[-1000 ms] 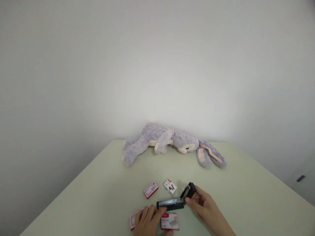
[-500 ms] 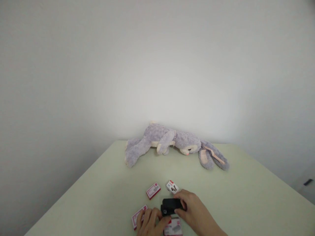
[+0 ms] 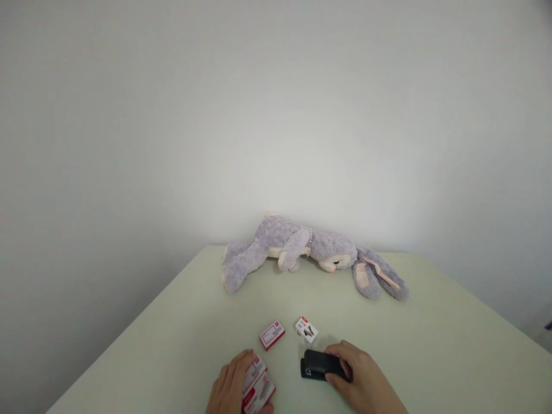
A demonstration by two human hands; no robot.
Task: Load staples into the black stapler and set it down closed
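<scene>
A smooth, pale grey-white wall (image 3: 276,115) fills the upper part of the view, its soft, diffuse light brightest around the middle and fading into greyer shade toward both sides, deepest low on the left. Before it stands a table (image 3: 409,322) with a pale green, matte top, its far edge at the wall and its sides spreading wider toward the viewer. Beyond its right side, a small dark object (image 3: 548,326) sits at the view's edge, too cut off to identify.
</scene>
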